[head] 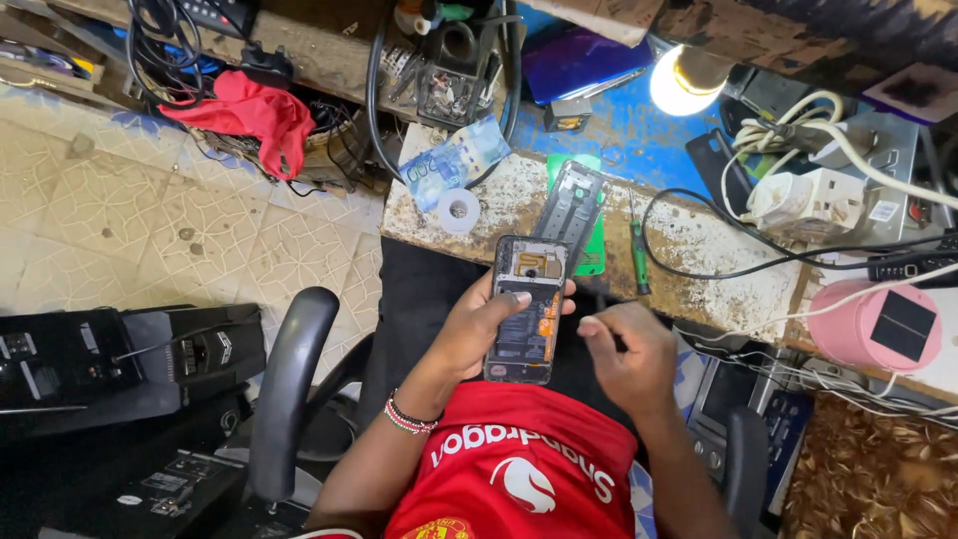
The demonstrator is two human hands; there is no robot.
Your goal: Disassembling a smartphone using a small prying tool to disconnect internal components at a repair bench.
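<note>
Phone (pixel 526 314) already opened, back cover off, board and battery exposed; left hand (pixel 479 329) grip wrapped around it over the lap. Right hand (pixel 624 354) beside it, grip pinched; tool unclear. Frame (pixel 571 212) and screwdriver (pixel 639 255) lie on counter (pixel 699 250). Reassembly undone.

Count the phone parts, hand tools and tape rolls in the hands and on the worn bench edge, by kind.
Opened phone, held in left hand: 1
Loose phone panel on the bench: 1
Green-handled screwdriver: 1
White tape roll: 1
Total: 4
</note>
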